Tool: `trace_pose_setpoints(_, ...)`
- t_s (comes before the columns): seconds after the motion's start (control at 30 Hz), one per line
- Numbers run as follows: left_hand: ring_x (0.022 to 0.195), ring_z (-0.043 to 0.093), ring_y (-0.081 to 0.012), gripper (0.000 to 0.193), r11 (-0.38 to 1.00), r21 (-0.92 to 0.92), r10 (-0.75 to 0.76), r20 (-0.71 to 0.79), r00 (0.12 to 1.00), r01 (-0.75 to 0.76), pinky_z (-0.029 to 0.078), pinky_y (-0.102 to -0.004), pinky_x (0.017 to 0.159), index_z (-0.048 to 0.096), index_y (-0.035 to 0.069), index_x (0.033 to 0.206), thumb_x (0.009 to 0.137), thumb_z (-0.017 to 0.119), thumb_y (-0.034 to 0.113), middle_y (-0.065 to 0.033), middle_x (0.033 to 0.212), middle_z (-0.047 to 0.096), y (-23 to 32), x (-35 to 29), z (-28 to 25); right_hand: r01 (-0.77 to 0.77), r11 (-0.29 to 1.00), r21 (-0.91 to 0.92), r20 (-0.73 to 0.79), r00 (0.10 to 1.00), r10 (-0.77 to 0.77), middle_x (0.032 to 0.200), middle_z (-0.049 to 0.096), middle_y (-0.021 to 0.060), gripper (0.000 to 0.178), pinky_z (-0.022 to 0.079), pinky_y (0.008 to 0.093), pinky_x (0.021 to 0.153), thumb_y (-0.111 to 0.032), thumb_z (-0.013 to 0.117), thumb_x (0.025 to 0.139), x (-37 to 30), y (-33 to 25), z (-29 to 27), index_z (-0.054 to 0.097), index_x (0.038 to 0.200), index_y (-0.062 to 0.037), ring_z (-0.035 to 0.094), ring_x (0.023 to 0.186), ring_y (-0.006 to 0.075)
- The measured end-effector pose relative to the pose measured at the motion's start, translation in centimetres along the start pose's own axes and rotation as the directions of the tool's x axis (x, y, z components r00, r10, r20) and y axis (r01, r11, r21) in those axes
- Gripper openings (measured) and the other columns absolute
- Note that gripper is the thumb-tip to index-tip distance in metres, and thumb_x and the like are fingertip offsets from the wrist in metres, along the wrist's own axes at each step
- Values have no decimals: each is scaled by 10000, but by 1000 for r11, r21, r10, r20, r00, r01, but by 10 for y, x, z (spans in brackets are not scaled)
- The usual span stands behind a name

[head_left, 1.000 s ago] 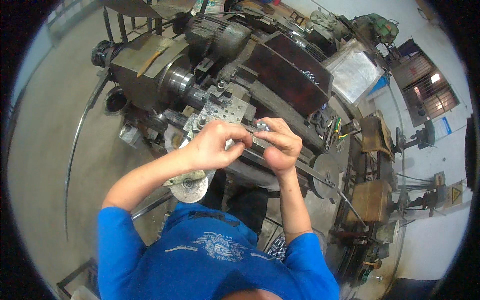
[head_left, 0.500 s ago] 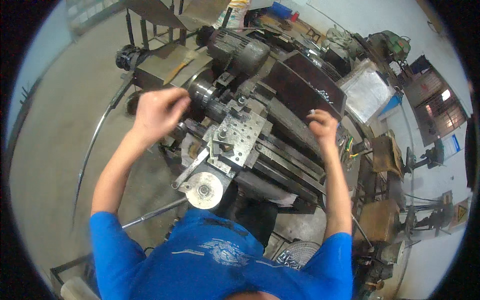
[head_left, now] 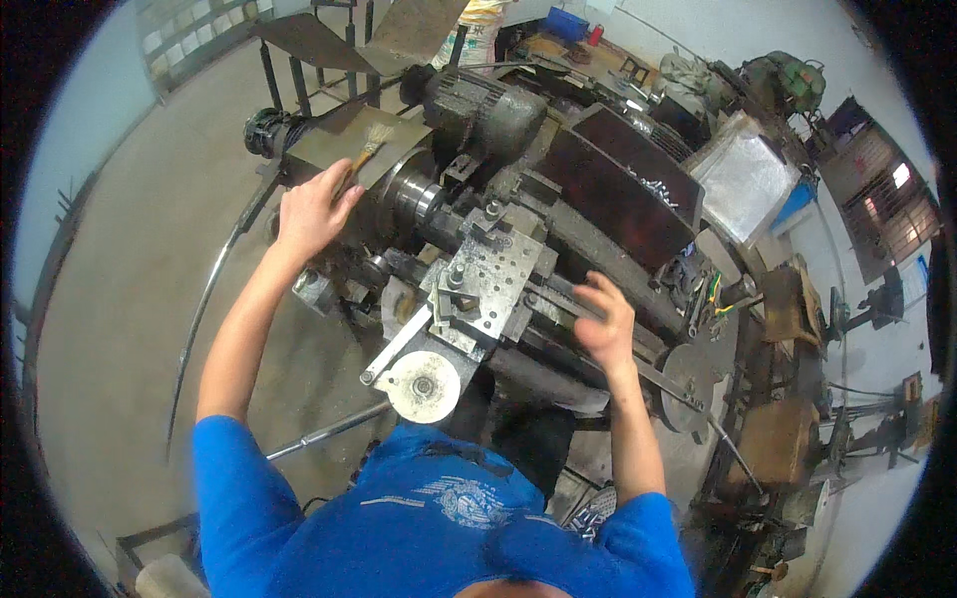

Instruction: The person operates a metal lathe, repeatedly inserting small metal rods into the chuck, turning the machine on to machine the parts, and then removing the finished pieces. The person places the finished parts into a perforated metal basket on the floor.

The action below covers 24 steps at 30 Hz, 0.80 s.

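Observation:
I stand at a grey metal lathe [head_left: 558, 239]. My left hand [head_left: 311, 211] lies on the front edge of the headstock, fingers stretched toward a small brush [head_left: 367, 149] lying on top, just left of the chuck [head_left: 414, 199]. Over the lathe bed, to the right of the perforated cross-slide plate [head_left: 490, 274], my right hand [head_left: 603, 321] hovers with loosely spread fingers and nothing in it. A pale round handwheel [head_left: 424, 385] sticks out toward me below the plate.
A motor [head_left: 488, 105] sits behind the headstock, with a dark guard panel [head_left: 618, 184] to its right. Benches and other machines [head_left: 788, 299] crowd the right side. Concrete floor [head_left: 110, 299] lies to the left, and a thin rod [head_left: 329, 431] runs near my waist.
A second ago both hands were together over the cross-slide plate. They have parted: the left went up-left to the headstock, the right out over the bed.

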<state>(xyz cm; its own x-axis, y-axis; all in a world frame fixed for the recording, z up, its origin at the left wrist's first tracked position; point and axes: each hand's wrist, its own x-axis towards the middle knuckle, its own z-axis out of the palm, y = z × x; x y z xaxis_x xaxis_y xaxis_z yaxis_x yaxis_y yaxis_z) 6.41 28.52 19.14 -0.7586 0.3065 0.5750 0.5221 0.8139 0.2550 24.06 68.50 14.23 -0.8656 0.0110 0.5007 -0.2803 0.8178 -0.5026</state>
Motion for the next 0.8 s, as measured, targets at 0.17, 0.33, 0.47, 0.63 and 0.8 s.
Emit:
trace_pose_setpoints(0.17,783,616,-346,256,976,-218,-18,-59,998,4,497,-400,670,601,61,1053,849,564,210,-162,881,638,11,-1,13,-113,987,118,20,994,112,1144,578,160,416,426,364,895,-155,638,569,-43,-13,-19,644,973,-56,549,1052,320)
trace_pose_setpoints(0.33,706,627,-315,208,902,-428,107,76,991,-64,477,-353,616,623,14,1003,841,567,132,-206,820,624,75,-23,34,-223,950,219,24,974,223,1027,634,165,376,452,340,854,-183,621,570,-66,-18,-30,668,908,-25,604,958,301)
trace_pose_setpoints(0.47,704,609,-348,192,935,-350,130,201,971,-53,476,-402,604,636,15,955,823,564,134,-206,765,617,82,-20,53,-220,955,201,38,975,217,1010,638,168,388,453,332,852,-171,607,560,-78,-21,-33,664,909,-10,605,960,288)
trace_pose_setpoints(0.63,632,589,-361,132,968,-103,247,245,938,-228,468,-455,582,620,30,862,810,556,133,-188,626,579,83,-4,45,-272,930,249,32,962,273,979,646,160,385,454,329,853,-197,611,576,-97,-21,-37,667,905,-4,612,935,278)
trace_pose_setpoints(0.8,642,589,-364,119,957,-103,291,380,878,-273,468,-462,595,609,27,799,809,545,126,-188,650,586,74,-9,43,-290,927,236,-28,952,305,966,651,150,411,455,320,843,-255,626,595,-104,-18,-52,662,903,14,616,924,252)
